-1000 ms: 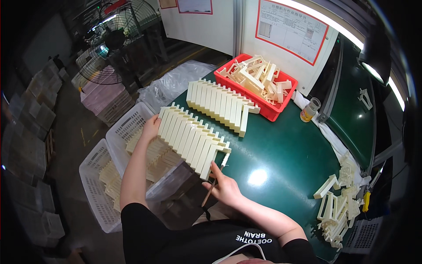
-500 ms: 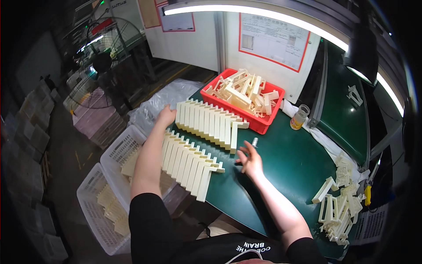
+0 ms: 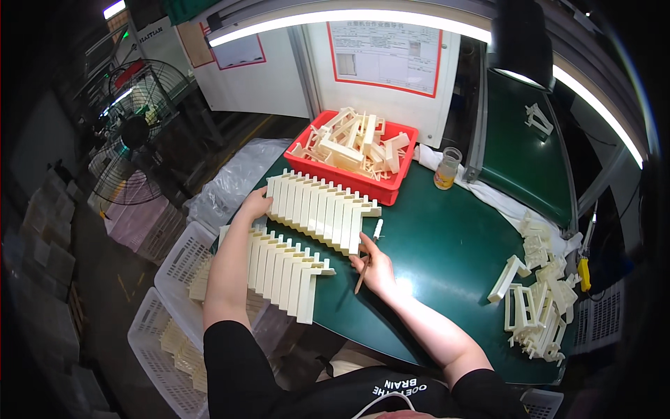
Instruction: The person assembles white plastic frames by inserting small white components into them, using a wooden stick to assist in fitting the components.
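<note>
A neat row of cream L-shaped plastic parts (image 3: 314, 211) lies on the green table, its pieces packed side by side. My left hand (image 3: 257, 204) has its fingers closed against the row's left end. At the right end, my right hand (image 3: 377, 271) grips the last piece with thumb and fingers, so the row sits between both hands. Nearer to me is a second row of the same parts (image 3: 279, 276), partly behind my left forearm. A thin stick-like tool with a white end (image 3: 378, 229) passes by my right fingers; its middle is hidden.
A red bin (image 3: 395, 188) of loose cream parts stands behind the rows. Right of it is a glass jar (image 3: 447, 169). More loose parts (image 3: 541, 307) are heaped at the right edge. White baskets (image 3: 150, 328) stand low at the left, near a fan (image 3: 134, 131).
My right hand has moved from open beside the row to its right end and closed there. My left hand has closed on the left end. The whole view has shifted.
</note>
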`<state>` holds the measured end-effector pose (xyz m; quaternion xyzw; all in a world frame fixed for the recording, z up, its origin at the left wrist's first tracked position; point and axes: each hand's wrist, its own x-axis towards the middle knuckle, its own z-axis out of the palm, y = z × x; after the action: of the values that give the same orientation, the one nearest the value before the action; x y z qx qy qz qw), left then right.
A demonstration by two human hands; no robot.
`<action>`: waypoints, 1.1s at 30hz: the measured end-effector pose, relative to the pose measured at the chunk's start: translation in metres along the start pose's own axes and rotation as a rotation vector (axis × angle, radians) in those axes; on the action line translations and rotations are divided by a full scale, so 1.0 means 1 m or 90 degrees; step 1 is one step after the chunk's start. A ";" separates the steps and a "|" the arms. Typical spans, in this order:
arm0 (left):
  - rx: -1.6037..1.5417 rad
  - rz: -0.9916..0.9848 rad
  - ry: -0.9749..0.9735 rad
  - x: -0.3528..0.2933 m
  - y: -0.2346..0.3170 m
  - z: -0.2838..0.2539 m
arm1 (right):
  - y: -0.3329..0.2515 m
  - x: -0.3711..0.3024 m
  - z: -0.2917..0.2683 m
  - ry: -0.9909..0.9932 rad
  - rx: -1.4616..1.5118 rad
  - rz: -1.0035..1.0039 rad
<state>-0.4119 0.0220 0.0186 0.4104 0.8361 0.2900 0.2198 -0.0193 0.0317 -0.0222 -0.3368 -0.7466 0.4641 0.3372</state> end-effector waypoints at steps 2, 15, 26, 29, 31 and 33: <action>-0.006 0.006 -0.018 -0.005 0.017 0.010 | 0.005 -0.003 -0.012 0.011 0.003 0.014; -0.026 0.529 0.042 -0.159 0.182 0.037 | -0.053 -0.102 -0.228 0.271 -0.447 -0.102; -0.331 0.489 -0.656 -0.301 0.240 0.216 | -0.002 -0.155 -0.260 0.224 -0.606 0.021; -0.401 0.462 -0.694 -0.297 0.239 0.260 | 0.008 -0.162 -0.258 0.264 -0.612 -0.011; -0.289 0.495 -0.502 -0.296 0.234 0.282 | 0.000 -0.167 -0.258 0.296 -0.479 0.008; -0.471 0.171 -0.584 -0.290 0.234 0.289 | -0.010 -0.161 -0.249 0.324 -0.421 -0.121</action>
<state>0.0579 -0.0104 -0.0005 0.4919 0.4405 0.3800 0.6478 0.2700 0.0124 0.0414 -0.4601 -0.7760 0.0690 0.4259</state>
